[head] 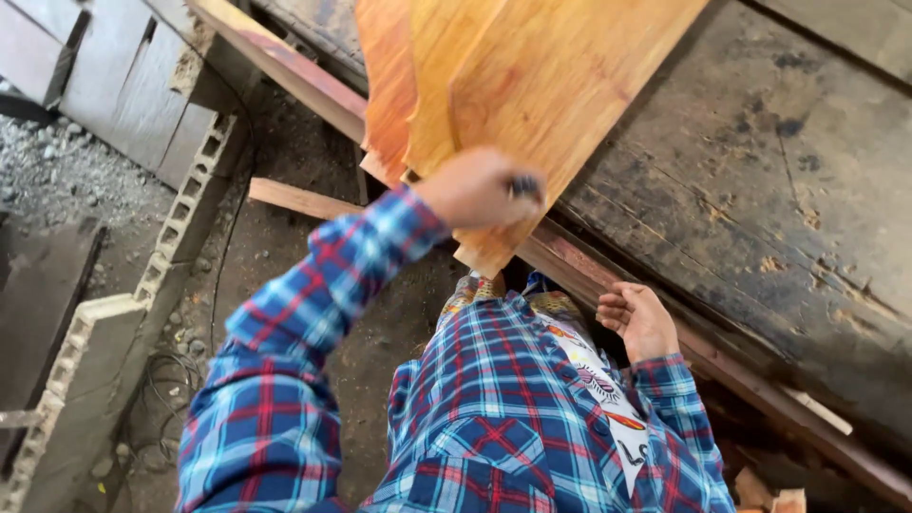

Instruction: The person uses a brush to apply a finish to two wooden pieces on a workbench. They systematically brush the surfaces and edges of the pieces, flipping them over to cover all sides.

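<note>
Left hand [475,190] is clamped on the near end of the orange boards [532,85], holding them up over the dark worktop [760,190]. Right hand [638,318] rests half-curled at the worktop's edge, seemingly gripping nothing.

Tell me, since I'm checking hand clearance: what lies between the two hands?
In the head view, only the lower corner of the orange wooden board lies between left hand and right hand.
</note>
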